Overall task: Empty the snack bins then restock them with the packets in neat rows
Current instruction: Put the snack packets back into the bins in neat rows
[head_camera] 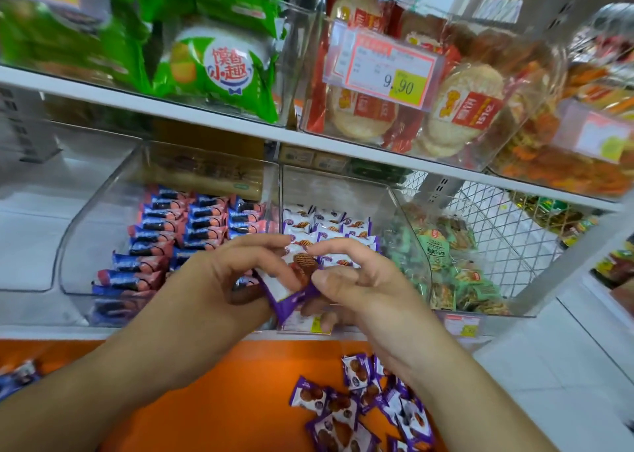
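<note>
The head camera, the only view, looked down at two hands meeting in front of the middle clear bin (338, 190) on the lower shelf. The left hand (219, 280) and the right hand (360, 280) both pinched one purple-and-white biscuit packet (291, 280), thumbs and fingertips closed on its crimped ends, just above the bin's front lip.

Behind it, more purple packets (329, 226) stood in rows inside that bin, which was partly filled. The bin to the left held blue-and-pink packets (178, 225) already in rows; the one to the right held green packets (446, 266) in a looser heap. A scatter of loose purple packets (360, 410) waited on the orange ledge (206, 400) below.

The packet looked light, with thin, slick, crinkly film around a brittle biscuit. It probably called for a light hold by the flat sealed ends or the edges, not a squeeze across the middle. Whether the hands held a second packet under the first was hard to say, as the fingers covered that part.
</note>
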Demonstrator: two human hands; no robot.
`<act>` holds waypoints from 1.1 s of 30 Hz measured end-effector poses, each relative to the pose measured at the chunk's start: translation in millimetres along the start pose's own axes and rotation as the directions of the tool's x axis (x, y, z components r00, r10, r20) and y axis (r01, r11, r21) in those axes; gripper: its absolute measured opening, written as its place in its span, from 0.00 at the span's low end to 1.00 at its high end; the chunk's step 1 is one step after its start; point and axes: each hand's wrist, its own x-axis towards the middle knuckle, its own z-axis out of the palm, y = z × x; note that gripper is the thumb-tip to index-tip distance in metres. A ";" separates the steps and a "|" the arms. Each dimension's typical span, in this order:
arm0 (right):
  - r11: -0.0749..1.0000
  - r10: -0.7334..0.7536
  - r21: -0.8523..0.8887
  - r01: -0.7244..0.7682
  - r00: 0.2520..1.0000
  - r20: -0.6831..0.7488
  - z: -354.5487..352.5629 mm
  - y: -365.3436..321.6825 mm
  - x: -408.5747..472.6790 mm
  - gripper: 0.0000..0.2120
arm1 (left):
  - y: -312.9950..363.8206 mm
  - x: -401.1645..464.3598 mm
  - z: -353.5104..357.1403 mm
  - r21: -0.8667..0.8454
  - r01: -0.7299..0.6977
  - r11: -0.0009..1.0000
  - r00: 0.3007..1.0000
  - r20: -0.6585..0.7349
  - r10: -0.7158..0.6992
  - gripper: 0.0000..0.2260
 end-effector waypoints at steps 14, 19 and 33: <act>0.851 -0.298 -0.498 0.165 0.933 -0.201 -50.8 -0.3 12.2 0.16 | -20.1 13.3 5.5 0.385 0.055 0.921 0.995 -0.095 -0.019 0.24; 0.796 -0.142 -0.605 -0.026 0.963 -0.228 -102.1 22.1 33.0 0.14 | -38.2 9.7 1.7 0.611 0.064 0.789 0.995 0.018 -0.094 0.30; 0.702 0.048 -0.701 -0.122 0.991 -0.124 -99.1 50.3 63.0 0.06 | -52.3 12.7 1.1 0.625 0.053 0.779 0.997 0.007 -0.073 0.31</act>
